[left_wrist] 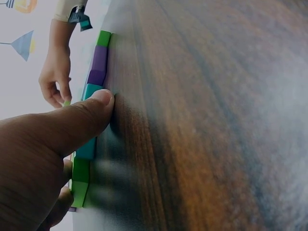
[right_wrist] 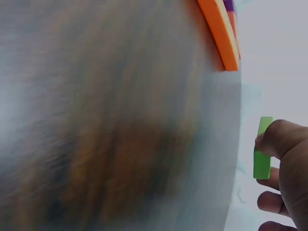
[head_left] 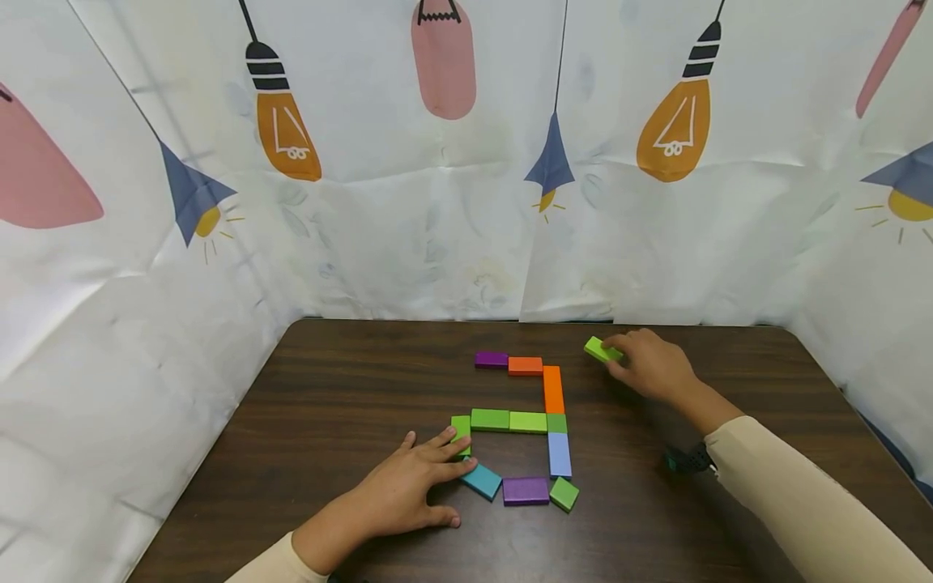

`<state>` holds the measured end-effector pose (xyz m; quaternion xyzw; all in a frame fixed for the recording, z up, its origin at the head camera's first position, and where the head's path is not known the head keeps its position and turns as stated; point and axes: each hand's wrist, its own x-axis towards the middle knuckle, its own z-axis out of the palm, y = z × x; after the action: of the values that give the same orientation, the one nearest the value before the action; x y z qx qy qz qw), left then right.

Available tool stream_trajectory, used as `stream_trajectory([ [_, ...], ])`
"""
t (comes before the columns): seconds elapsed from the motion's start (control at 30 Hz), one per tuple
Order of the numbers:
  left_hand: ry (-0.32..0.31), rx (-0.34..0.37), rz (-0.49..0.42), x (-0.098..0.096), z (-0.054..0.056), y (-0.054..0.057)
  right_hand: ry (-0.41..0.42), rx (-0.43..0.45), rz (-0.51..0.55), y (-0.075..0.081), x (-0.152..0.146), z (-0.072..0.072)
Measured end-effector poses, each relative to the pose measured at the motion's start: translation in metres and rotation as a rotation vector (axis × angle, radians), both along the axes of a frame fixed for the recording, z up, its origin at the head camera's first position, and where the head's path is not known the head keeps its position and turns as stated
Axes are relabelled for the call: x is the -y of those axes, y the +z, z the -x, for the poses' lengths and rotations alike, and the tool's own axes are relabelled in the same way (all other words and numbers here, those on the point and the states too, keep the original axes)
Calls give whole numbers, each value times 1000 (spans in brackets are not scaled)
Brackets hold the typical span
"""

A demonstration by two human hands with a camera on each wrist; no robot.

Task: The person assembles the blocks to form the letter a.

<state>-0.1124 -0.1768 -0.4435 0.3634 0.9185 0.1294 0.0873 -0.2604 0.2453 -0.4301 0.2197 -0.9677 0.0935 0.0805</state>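
Between thumb and fingers, my right hand pinches a lime-green block at the back right of the table; the right wrist view shows that block held off the tabletop. My left hand lies palm down with fingers spread, its fingertips touching a green block and a teal block. From there a row of blocks runs on: a purple block, a green block, a light blue block and a small green block.
Two more green blocks lie end to end, one darker and one lime. Behind them are an upright-lying orange block, a second orange block and a purple block. A patterned cloth hangs behind the dark wooden table.
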Motion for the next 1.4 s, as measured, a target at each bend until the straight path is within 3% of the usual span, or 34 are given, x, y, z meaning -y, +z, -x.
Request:
stream_trajectory([
  [0.27,-6,-11,1,0,1,0,52,-62,9,0,-8,-24],
  [0.73,-7,-6,1,2,3,0,168,-258,85,-2,-7,-70],
  [1.4,-3,-5,-10,-1,1,0,337,-309,169,-7,4,-125],
])
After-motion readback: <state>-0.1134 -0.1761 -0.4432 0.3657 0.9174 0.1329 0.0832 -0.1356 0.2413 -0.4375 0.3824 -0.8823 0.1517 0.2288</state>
